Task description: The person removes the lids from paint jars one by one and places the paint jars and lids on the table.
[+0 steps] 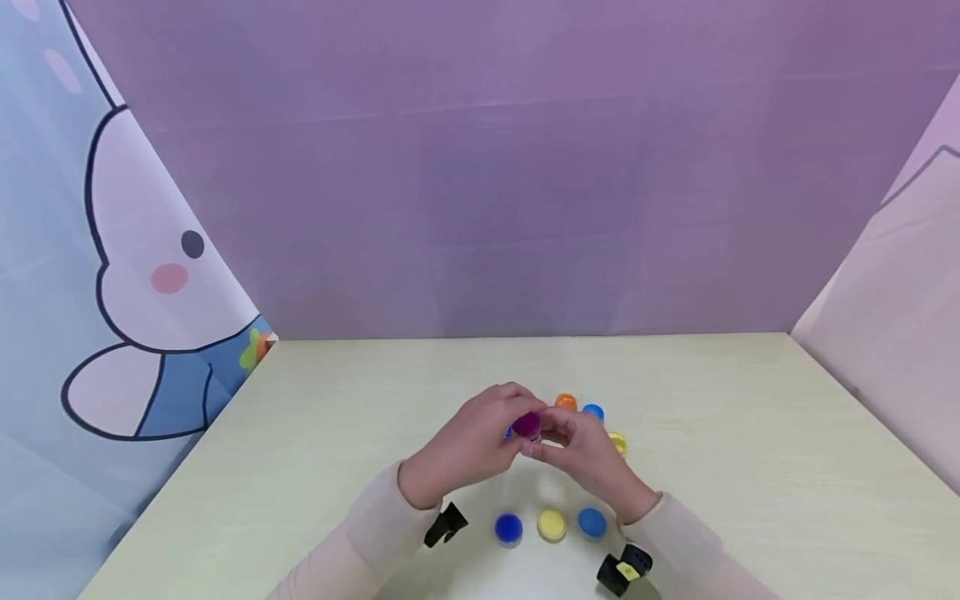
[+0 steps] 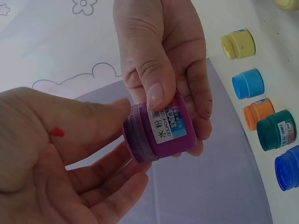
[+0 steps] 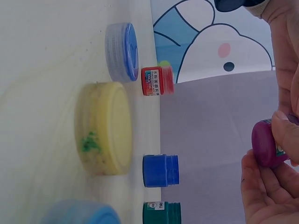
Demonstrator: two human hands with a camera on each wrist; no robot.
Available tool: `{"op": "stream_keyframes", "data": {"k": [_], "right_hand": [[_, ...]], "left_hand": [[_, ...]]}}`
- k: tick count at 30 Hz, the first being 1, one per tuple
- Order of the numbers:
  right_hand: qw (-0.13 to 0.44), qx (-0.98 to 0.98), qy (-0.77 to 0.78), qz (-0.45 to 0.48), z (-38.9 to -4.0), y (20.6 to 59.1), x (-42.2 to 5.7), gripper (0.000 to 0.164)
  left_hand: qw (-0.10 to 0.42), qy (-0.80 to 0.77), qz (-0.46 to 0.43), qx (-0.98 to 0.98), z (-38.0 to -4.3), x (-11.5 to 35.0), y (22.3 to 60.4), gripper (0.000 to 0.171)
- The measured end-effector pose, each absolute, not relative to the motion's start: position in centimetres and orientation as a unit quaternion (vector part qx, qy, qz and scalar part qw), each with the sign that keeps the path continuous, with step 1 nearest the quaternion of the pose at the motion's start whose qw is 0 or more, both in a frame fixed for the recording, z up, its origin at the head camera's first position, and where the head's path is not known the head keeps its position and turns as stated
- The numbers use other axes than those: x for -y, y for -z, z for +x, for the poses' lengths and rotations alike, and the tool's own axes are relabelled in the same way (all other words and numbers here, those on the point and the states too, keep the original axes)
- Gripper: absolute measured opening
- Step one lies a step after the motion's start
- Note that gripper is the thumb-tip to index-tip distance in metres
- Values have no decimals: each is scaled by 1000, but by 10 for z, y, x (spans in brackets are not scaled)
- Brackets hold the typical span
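A small purple paint jar [image 1: 528, 426] with a printed label is held up above the table between both hands. My right hand [image 1: 588, 454] grips the jar body, its thumb lying across the label in the left wrist view. At the other end, my left hand [image 1: 476, 437] pinches the ribbed, see-through cap [image 2: 138, 135] between thumb and fingers. The cap sits on the jar. Closest to me on the table are a dark blue lid [image 1: 508, 527], a yellow lid [image 1: 552, 525] and a light blue lid [image 1: 592, 523], all round.
Beyond the hands stand several uncapped paint jars: yellow [image 2: 239, 44], light blue [image 2: 248, 84], orange [image 2: 258, 114], green [image 2: 276, 130] and dark blue [image 2: 287, 169]. A red jar [image 3: 154, 81] shows in the right wrist view. A purple backdrop [image 1: 480, 167] rises behind the table.
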State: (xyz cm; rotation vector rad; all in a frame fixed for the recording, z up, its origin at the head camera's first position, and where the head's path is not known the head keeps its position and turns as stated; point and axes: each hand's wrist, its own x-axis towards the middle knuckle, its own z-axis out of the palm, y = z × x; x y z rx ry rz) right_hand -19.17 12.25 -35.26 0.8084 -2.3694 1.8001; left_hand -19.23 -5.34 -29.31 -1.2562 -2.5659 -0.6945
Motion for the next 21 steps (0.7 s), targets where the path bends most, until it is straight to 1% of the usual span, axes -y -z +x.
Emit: {"op": "stream_keyframes", "data": {"k": [5, 9, 14, 21], "right_hand": [[21, 763, -587, 269, -182, 339, -118, 28], [14, 770, -583, 257, -178, 333, -115, 30], [18, 772, -580, 259, -183, 343, -117, 33], [32, 782, -568, 254, -191, 359, -122, 35]], "left_hand": [[99, 238, -429, 866, -192, 54, 294, 35], [93, 231, -424, 871, -191, 54, 294, 36], [97, 219, -419, 876, -189, 54, 294, 35], [120, 205, -416, 878, -190, 53, 295, 24]]}}
